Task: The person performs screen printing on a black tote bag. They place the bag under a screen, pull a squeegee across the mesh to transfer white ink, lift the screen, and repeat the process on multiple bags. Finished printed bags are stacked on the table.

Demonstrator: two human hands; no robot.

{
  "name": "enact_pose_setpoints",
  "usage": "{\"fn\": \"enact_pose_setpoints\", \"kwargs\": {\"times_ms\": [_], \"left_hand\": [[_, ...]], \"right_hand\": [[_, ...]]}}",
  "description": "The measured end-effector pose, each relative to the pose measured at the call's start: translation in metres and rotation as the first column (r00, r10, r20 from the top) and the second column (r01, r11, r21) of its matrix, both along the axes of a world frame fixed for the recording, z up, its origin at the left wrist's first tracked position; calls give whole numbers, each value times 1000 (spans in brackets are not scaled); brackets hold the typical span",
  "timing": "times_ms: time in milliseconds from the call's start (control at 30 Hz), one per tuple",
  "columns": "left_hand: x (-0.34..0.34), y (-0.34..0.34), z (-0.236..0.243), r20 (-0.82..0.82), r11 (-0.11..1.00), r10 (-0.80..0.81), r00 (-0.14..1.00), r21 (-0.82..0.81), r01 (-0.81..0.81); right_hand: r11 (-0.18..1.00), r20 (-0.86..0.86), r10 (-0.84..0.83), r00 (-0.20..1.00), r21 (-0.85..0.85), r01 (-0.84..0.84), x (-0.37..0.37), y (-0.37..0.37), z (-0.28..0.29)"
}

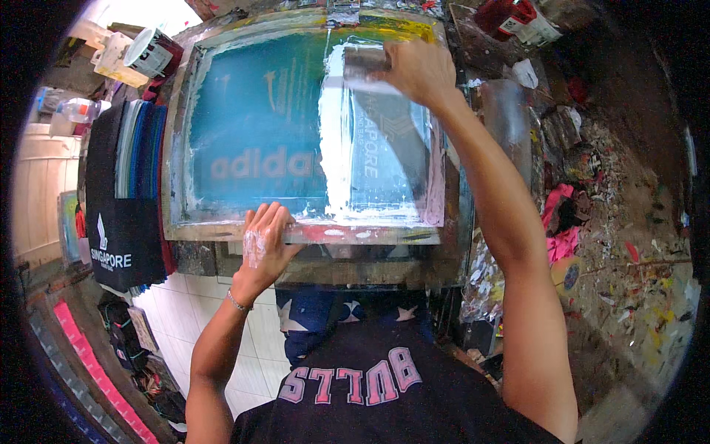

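A screen-printing frame (177,111) with blue mesh lies before me, smeared with white ink down its right part and along its edges; pale lettering shows through the mesh. At its upper right, my right hand (418,70) is closed on a dark squeegee blade (358,63), which sits over the white ink. My left hand (263,240), streaked with white ink on its back, has its fingers curled over the front edge of the frame, near the middle-left.
Folded dark shirts (126,229) are stacked left of the frame. Paint tubs (148,53) (510,21) stand at both back corners, a bottle (78,109) at far left. Pink cloth (563,240) and paint-spattered scraps lie to the right. White tiled floor (185,318) shows below.
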State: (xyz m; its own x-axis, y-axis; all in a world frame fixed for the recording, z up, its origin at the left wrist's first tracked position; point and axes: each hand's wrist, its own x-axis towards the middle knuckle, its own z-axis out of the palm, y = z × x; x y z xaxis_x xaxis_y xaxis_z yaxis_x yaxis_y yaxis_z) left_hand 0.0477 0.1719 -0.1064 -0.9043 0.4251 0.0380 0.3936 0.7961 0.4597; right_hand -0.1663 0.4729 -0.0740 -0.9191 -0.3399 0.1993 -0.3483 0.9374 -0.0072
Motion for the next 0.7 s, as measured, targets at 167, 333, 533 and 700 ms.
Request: {"fn": "enact_pose_setpoints", "kwargs": {"times_ms": [167,333,533,700], "left_hand": [[2,-3,-7,-36,1000,-26,999,8,26],[4,-4,-8,-92,1000,-26,995,11,27],[-1,-2,15,-138,999,-44,989,18,47],[-26,-21,86,-150,992,-82,985,83,95]], "right_hand": [[999,8,36,999,-22,-36,117,-7,-2],[994,32,60,998,-89,-57,197,-17,-8],[994,-31,86,996,-58,-88,211,-20,28],[980,-211,153,966,-95,-176,218,-10,80]]}}
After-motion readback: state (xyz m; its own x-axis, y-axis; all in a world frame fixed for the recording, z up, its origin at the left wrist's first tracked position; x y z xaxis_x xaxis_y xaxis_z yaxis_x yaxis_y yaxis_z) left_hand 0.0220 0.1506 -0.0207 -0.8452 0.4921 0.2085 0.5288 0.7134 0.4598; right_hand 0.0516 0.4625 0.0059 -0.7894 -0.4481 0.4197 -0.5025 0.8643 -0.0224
